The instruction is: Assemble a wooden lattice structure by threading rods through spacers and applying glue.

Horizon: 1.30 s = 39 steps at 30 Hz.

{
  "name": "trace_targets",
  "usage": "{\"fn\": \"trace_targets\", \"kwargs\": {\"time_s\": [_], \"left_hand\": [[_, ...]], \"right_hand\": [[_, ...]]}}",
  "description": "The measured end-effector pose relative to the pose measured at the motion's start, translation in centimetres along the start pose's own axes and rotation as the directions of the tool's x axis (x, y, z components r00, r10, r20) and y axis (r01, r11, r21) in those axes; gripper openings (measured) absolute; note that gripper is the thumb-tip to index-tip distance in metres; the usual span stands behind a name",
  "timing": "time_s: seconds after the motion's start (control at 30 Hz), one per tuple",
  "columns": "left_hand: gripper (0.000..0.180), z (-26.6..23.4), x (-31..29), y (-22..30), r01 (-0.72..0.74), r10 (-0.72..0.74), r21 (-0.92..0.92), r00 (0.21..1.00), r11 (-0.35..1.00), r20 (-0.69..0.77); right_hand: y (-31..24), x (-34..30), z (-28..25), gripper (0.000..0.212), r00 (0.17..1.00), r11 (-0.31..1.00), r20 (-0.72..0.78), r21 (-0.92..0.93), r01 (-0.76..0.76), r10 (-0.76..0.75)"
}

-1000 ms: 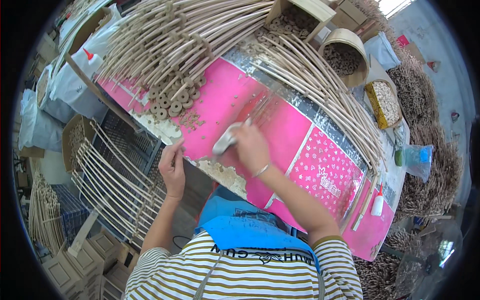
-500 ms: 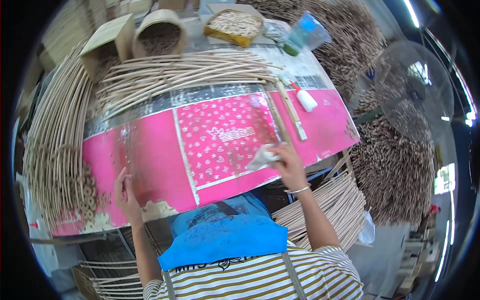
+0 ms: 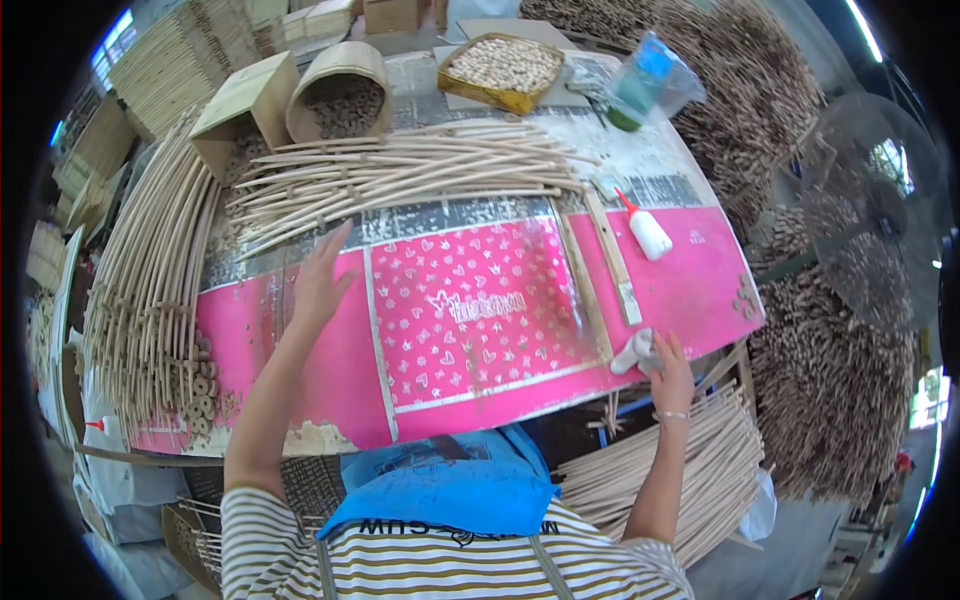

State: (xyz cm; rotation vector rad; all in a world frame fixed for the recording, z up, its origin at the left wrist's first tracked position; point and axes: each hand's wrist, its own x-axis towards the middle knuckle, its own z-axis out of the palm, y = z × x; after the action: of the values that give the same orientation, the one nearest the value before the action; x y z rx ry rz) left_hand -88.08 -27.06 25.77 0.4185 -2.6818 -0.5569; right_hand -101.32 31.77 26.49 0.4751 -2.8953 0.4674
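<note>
My left hand is stretched over the left part of the pink table sheet, fingers apart and holding nothing. Its fingertips are close to a pile of thin wooden sticks. Near the table's front right edge, my right hand grips a crumpled white cloth. Farther back on the right lies a white squeeze bottle with a red tip. Beside it, a narrow wooden strip runs from the stick pile toward the front.
A square wooden box and a round wooden tub lie tipped at the back left. Behind the sticks stands a yellow tray of small pale pieces. Long beaded sticks cover the left edge; wooden rings lie beside them.
My left hand has moved forward and right, toward the sticks. My right hand has carried the cloth right, off the patterned panel to the table's front right edge. The view has shifted.
</note>
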Motion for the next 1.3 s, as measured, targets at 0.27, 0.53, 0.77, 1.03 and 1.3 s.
{"fn": "trace_targets", "kwargs": {"time_s": [0.27, 0.53, 0.77, 1.03, 1.3], "left_hand": [[0.136, 4.6, 18.6, 0.9, -0.426, 0.398, 0.278, 0.904, 0.861, 0.152], [0.143, 6.9, 21.3, 3.2, -0.373, 0.195, 0.411, 0.889, 0.832, 0.413], [0.115, 6.3, 15.9, 3.0, -0.353, 0.186, 0.556, 0.924, 0.752, 0.334], [0.098, 4.4, 10.3, 3.3, -0.319, 0.205, 0.237, 0.891, 0.918, 0.404], [0.086, 3.2, 3.5, 5.3, -0.37, 0.299, 0.16, 0.889, 0.915, 0.346]], "right_hand": [[-5.6, 1.2, -1.4, 0.033, 0.983, 0.98, -0.163, 0.191, -0.046, 0.078], [-10.2, 2.6, 1.4, 0.034, 0.997, 0.931, -0.078, 0.366, 0.014, 0.016], [-11.8, 5.1, 3.0, 0.03, 0.997, 0.908, -0.055, 0.413, 0.074, -0.057], [-15.3, 7.2, 5.4, 0.025, 0.988, 0.859, -0.048, 0.488, 0.154, -0.15], [-17.9, 14.9, 6.2, 0.034, 0.931, 0.833, -0.185, 0.418, 0.363, -0.313]]}}
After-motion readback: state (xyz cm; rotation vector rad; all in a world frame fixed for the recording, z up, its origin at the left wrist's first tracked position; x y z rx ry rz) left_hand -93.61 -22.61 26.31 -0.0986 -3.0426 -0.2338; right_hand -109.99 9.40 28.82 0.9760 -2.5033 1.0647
